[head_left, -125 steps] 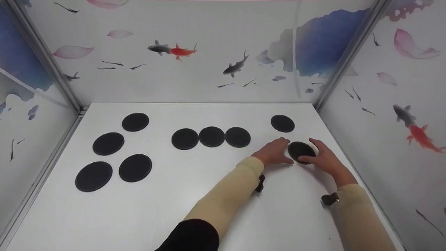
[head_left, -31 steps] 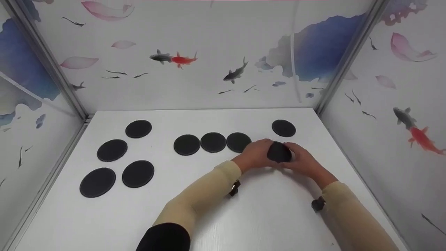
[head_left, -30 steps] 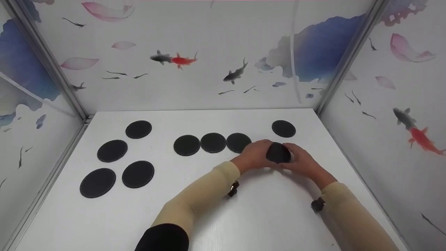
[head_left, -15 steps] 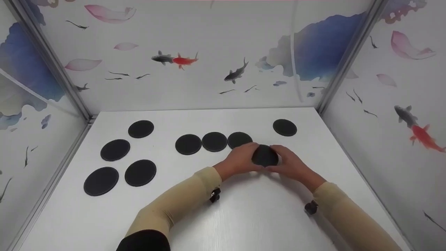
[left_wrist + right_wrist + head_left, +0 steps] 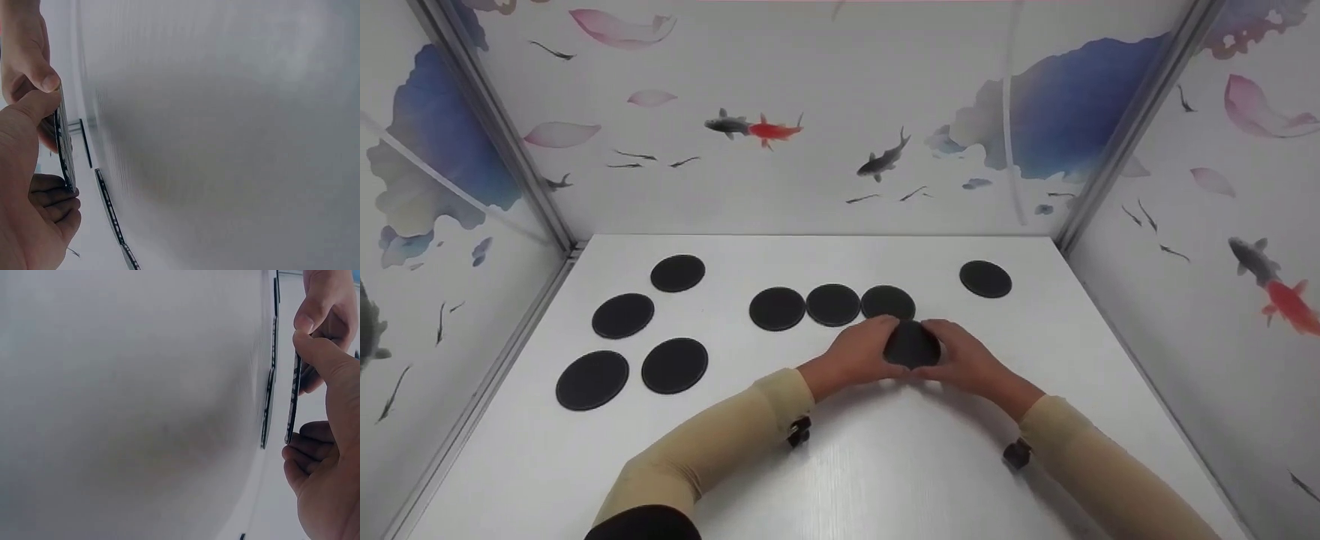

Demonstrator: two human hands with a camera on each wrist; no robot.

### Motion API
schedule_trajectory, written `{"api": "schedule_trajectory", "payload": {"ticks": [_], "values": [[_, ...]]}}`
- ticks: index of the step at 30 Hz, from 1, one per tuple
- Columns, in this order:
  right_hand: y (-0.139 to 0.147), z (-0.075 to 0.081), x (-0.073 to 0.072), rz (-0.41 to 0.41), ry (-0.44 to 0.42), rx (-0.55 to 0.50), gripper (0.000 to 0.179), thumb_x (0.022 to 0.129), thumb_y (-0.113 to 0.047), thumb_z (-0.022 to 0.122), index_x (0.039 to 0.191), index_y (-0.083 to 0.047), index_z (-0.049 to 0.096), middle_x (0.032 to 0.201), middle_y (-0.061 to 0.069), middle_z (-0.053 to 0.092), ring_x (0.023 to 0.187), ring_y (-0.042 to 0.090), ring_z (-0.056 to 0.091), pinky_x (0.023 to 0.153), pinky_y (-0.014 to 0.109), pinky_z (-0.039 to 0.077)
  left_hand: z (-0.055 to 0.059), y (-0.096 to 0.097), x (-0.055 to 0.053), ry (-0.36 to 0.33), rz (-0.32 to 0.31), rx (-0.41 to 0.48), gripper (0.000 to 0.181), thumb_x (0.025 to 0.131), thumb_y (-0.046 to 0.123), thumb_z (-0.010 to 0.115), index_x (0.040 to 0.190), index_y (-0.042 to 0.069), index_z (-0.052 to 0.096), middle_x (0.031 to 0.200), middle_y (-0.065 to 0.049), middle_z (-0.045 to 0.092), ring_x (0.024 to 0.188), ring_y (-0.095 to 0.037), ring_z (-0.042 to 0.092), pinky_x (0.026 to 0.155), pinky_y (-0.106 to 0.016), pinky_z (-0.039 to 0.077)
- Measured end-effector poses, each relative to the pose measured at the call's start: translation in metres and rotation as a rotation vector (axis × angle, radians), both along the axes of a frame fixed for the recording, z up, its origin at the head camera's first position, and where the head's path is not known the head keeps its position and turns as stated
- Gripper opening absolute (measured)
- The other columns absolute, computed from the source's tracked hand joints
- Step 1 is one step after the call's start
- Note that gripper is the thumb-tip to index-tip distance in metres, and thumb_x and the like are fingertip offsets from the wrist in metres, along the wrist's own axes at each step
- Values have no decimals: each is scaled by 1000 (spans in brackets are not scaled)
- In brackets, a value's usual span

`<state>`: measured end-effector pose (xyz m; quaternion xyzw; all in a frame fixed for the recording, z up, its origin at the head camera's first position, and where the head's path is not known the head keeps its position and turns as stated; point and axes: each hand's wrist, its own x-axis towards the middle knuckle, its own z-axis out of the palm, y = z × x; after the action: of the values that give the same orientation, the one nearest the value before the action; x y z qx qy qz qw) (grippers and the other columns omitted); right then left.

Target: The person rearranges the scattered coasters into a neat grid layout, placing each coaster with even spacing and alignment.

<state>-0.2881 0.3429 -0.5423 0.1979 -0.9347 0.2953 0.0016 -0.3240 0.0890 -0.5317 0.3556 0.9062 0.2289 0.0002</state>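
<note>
Both hands hold one round black coaster (image 5: pixel 913 345) off the white table, as its edge-on view in the right wrist view (image 5: pixel 293 399) shows. My left hand (image 5: pixel 851 356) grips its left side, thumb on the near edge and fingers on the far edge. On the opposite side my right hand (image 5: pixel 971 367) grips it the same way, the two thumbs meeting at the near edge. Just beyond lies the rightmost coaster (image 5: pixel 889 301) of a touching row of three, partly behind the left hand. The middle coaster (image 5: pixel 832 305) and left coaster (image 5: pixel 777 308) are fully visible.
At the left lie several more black coasters (image 5: pixel 592 380), spaced apart on the white table (image 5: pixel 810 487). A single coaster (image 5: pixel 985 279) lies at the back right. Printed panels with fish (image 5: pixel 885 156) enclose the table at the back and sides.
Earlier the right hand held the coaster at the right, with the left hand beside it. Now both hands grip it and have carried it left, near the row's right end.
</note>
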Motion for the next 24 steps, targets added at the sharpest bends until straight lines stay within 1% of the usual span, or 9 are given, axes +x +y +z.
{"api": "schedule_trajectory", "payload": {"ticks": [5,9,13,20,24], "values": [[-10,-1,0,18,-12,2,91,92,-32,94,163,1,49,163,21,53,152,40,49,124,57,41,3,-12,5,1,0,-24,80,92,48,89,153,6,59,145,-8,67,130,-22,67,109,-39,55],[-16,1,-1,37,-7,15,90,91,-32,94,163,0,50,161,19,55,151,38,51,124,57,42,3,-16,6,11,8,-43,78,92,48,89,152,7,60,144,-7,68,129,-21,67,108,-37,55],[-19,2,-2,45,3,28,88,91,-32,94,162,-1,51,159,17,57,148,37,53,122,57,44,1,-18,5,21,2,-40,77,92,47,89,151,7,60,142,-6,69,127,-20,67,108,-37,55],[-20,2,-3,45,2,30,87,91,-30,95,162,-2,51,159,17,57,149,37,52,123,57,43,1,-19,5,24,3,-38,75,91,47,90,148,7,62,138,-6,70,123,-20,68,105,-38,56],[-22,2,-2,49,-7,39,86,91,-29,95,161,-1,52,157,17,58,146,37,54,121,57,45,0,-18,4,15,5,-47,74,89,48,92,145,8,65,133,-5,72,119,-20,69,102,-37,57]]}}
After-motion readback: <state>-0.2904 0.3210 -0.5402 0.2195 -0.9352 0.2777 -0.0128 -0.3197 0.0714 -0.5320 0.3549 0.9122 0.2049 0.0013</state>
